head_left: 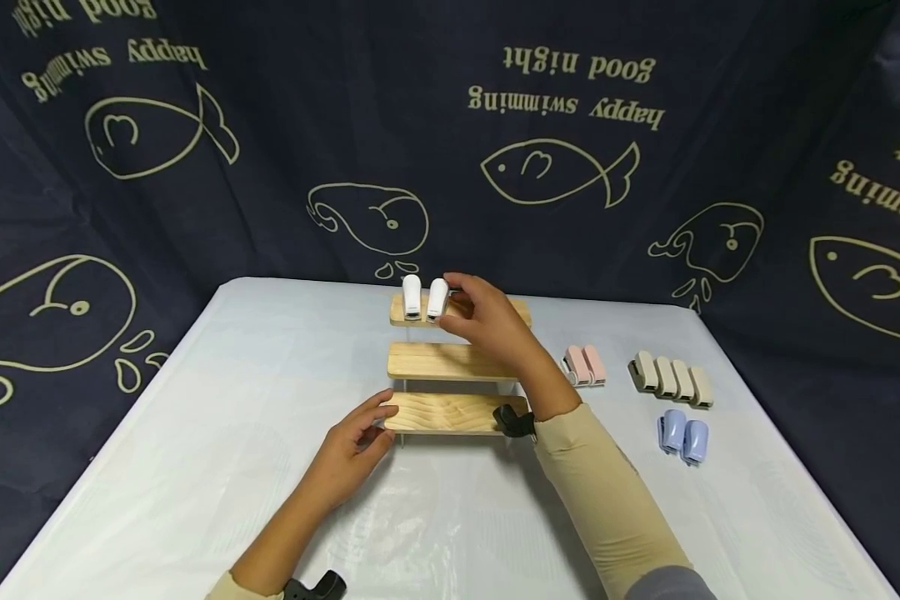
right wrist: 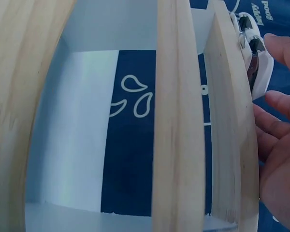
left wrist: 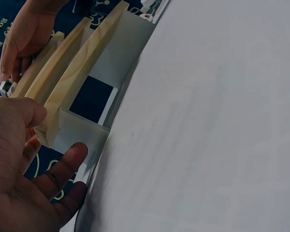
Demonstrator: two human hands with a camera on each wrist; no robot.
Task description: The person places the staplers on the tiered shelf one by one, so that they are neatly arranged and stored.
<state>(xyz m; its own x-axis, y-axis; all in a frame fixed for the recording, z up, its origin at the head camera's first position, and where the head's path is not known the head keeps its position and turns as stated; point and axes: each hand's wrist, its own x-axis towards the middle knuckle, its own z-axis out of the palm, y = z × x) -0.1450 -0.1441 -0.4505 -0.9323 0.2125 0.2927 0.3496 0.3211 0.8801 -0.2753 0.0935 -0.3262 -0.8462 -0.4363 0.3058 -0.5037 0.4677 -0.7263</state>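
Three-tier wooden step shelf (head_left: 450, 362): two white plastic staplers (head_left: 423, 297) on its top tier, the right hand (head_left: 487, 321) pinching the nearer one. Left hand (head_left: 352, 442) relaxed, fingers touching the bottom tier's left end. Right of the shelf: two pink staplers (head_left: 585, 365), four beige staplers (head_left: 671, 379), two blue staplers (head_left: 683, 437). White-covered table (head_left: 195, 450); navy fish-print curtain (head_left: 270, 125). Only the left wrist view shows the shelf's clear side panels (left wrist: 79, 135).

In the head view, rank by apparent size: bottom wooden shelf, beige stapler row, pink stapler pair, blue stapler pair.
1. Bottom wooden shelf.
2. Beige stapler row, four side by side.
3. Pink stapler pair and blue stapler pair: look alike; the blue pair sits nearer the camera, so no ranking.
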